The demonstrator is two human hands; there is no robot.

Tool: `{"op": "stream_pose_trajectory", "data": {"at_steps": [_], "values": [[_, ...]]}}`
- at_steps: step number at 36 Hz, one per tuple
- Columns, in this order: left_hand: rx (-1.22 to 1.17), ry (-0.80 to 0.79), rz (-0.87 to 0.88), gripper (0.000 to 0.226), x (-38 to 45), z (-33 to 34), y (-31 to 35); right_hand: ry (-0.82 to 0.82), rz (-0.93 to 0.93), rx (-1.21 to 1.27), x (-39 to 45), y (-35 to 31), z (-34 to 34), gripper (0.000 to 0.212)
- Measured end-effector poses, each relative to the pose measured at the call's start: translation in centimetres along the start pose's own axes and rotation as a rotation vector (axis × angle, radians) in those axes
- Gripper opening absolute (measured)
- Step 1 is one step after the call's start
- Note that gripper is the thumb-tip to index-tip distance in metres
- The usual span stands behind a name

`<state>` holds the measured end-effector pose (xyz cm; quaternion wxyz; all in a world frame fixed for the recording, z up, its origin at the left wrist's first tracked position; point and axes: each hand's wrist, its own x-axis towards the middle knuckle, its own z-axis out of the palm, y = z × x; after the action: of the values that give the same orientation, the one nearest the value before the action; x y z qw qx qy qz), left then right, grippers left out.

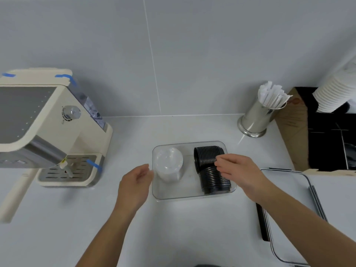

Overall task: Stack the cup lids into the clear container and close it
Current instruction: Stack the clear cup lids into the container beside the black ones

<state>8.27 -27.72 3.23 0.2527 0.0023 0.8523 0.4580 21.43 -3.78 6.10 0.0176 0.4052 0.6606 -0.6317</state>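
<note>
In the middle of the white table (173,228) stands the clear container (192,195), open at the top and without its cover. Inside it, on the left side, is a stack of clear dome lids (169,164), and on the right side there are two rows of black lids (209,163), one lying toward the far wall of the container and one reaching toward the near wall. The left hand (134,182) is at the left wall of the container; its grip is half open, the fingers loosely curved, and the fingertips are touching or almost touching the rim, I cannot tell which. The right hand (238,168) rests over the black lids, with the fingers bent down onto the top of the rows; its grip is not closed around anything, and I cannot tell if it presses or only touches. The container cover (300,209), clear with dark clips, lies on the table to the right, apart from the container. On the left stands a cream coffee machine (50,128), and at the back right a steel holder with wrapped straws (258,116).
</note>
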Motion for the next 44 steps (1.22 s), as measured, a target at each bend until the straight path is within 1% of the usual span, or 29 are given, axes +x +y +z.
{"op": "stream_pose_trajectory", "data": {"at_steps": [1, 3, 6, 10, 14, 18, 26, 33, 36, 39, 42, 44], "values": [[0.046, 0.009, 0.050, 0.044, -0.2, 0.1, 0.5, 0.018, -0.029, -0.056, 0.1, 0.4, -0.4, 0.009], [0.100, 0.012, 0.150, 0.041, -0.5, 0.4, 1.6, 0.039, -0.086, -0.203, 0.3, 0.9, -1.0, 0.021], [0.150, -0.026, 0.272, 0.035, -0.5, 1.4, 2.7, -0.005, -0.163, -0.409, 0.5, 1.6, -1.5, 0.035], [0.312, -0.102, 0.409, 0.034, 0.2, 4.0, 3.7, -0.054, -0.278, -0.672, 0.7, 2.8, -1.6, 0.041], [0.422, -0.163, 0.558, 0.033, 1.0, 6.4, 4.9, -0.112, -0.382, -0.796, 1.2, 3.7, -1.1, 0.055], [0.508, -0.241, 0.635, 0.036, 2.3, 8.5, 5.3, -0.156, -0.433, -0.896, 2.0, 4.7, -0.9, 0.061], [0.647, -0.343, 0.684, 0.046, 3.3, 10.6, 4.9, -0.146, -0.590, -0.978, 2.8, 5.5, -1.9, 0.059], [0.690, -0.343, 0.703, 0.046, 4.0, 11.0, 5.1, -0.127, -0.765, -1.004, 2.5, 5.9, -2.3, 0.046], [0.699, -0.349, 0.701, 0.047, 4.4, 11.1, 5.6, -0.134, -0.770, -0.985, 2.8, 6.1, -2.7, 0.042], [0.709, -0.353, 0.703, 0.043, 4.8, 11.2, 6.2, -0.122, -0.769, -0.924, 3.1, 6.6, -3.3, 0.039], [0.710, -0.358, 0.687, 0.047, 5.3, 11.2, 6.7, -0.102, -0.757, -0.880, 3.3, 7.3, -3.9, 0.042], [0.705, -0.373, 0.663, 0.050, 5.7, 11.1, 6.9, -0.085, -0.756, -0.893, 3.5, 7.7, -4.1, 0.039]]}}
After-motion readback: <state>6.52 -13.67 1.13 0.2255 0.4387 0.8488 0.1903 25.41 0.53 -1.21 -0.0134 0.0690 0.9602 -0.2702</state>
